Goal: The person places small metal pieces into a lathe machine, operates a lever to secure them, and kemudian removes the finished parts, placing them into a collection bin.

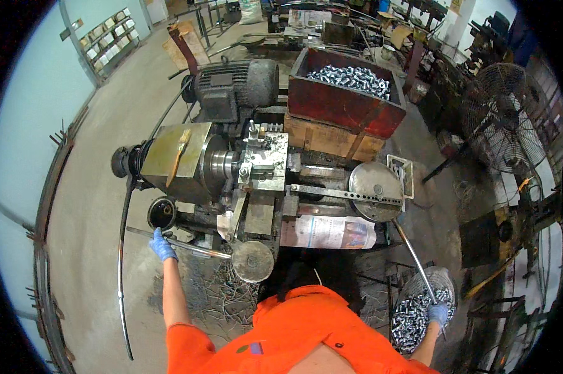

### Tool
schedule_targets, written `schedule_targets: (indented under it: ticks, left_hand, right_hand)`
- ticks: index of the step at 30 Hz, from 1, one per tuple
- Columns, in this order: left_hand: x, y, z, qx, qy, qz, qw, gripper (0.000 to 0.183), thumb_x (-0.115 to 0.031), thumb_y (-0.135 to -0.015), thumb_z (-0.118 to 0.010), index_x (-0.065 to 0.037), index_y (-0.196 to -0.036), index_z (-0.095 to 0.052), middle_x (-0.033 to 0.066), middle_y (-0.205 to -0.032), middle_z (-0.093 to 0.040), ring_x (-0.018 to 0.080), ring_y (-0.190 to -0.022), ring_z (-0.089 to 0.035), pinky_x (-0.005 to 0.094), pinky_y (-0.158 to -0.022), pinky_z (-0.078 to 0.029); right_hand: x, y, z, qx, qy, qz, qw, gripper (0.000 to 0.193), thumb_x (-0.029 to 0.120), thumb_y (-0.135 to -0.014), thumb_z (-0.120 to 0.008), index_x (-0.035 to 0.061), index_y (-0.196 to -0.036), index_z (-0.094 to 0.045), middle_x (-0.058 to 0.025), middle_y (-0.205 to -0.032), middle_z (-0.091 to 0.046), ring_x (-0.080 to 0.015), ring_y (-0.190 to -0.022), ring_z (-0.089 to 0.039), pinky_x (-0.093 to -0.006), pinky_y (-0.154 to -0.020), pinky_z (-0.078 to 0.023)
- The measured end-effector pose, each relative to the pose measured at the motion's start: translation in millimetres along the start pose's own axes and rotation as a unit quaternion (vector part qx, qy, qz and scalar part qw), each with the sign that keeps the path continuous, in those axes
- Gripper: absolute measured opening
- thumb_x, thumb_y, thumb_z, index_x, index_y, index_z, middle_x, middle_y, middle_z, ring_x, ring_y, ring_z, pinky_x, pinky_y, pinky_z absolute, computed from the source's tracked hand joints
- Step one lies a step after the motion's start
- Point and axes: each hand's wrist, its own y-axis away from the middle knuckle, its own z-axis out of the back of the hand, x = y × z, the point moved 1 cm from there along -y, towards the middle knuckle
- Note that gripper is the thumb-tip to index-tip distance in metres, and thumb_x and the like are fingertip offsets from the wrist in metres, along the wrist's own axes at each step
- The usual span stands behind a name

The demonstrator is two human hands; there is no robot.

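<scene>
Steel lever [197, 249], the left one of two, lies in the left grip [163, 246], which is blue-gloved and closed around it; one end juts out left of the grip and the other runs right to a small round disc [252, 261]. Just beyond the left grip stands a dark round cup [162, 213], and farther on, a little to the right, a brush [176, 161] lies on a yellowish metal housing [196, 146]. Metal shavings [222, 299] are strewn over the floor [94, 262] to the right of the left grip. A finned motor [250, 81] sits well beyond that grip, past the housing. Between the two grips, beyond both, a printed sheet of paper [328, 232] lies across the machine [267, 165], and well past it a red bin [350, 107] of small shiny metal parts [350, 80] stands on a wooden crate [331, 135]. Farther right, ahead and to the left of the right grip [438, 313], a large round plate [368, 177] has a perforated bar [331, 192] across it. From beside that plate a second steel lever [416, 262] slants down to the right grip, also blue-gloved and wrapped around the lever near its lower end. The right grip shows over the edge of a basket [446, 280] holding more shiny pieces [409, 321]; whether it touches the basket cannot be told. Well beyond the right grip, to its right, stands a wire-caged fan [505, 118].
</scene>
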Motion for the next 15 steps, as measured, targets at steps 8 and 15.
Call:
schedule_targets:
  ticks: [8, 15]
  left_hand:
    - [-14.2, 14.8, -2.6, 0.023, 0.023, 0.003, 0.999, 0.021, -0.02, -0.082, -0.058, 0.0, -0.079, -0.055, 0.0089, -0.064, -0.057, 0.0178, -0.046, -0.053, 0.0327, -0.043, -0.045]
    - [-18.8, 20.8, -6.3, 0.025, 0.026, 0.014, 0.999, 0.021, -0.019, -0.083, -0.056, 0.002, -0.086, -0.054, 0.0126, -0.065, -0.059, 0.0209, -0.046, -0.055, 0.033, -0.043, -0.049]
  right_hand:
    - [7.4, 8.4, 14.0, 0.024, -0.015, 0.011, 1.0, 0.038, 0.035, -0.072, -0.061, -0.0021, -0.079, -0.064, -0.0254, -0.089, -0.061, -0.0383, -0.087, -0.059, -0.0426, -0.077, -0.047]
    - [18.4, 18.5, 33.3, 0.057, -0.049, -0.049, 0.996, 0.037, 0.033, -0.069, -0.065, -0.0019, -0.082, -0.063, -0.0246, -0.089, -0.061, -0.0385, -0.087, -0.059, -0.0426, -0.078, -0.047]
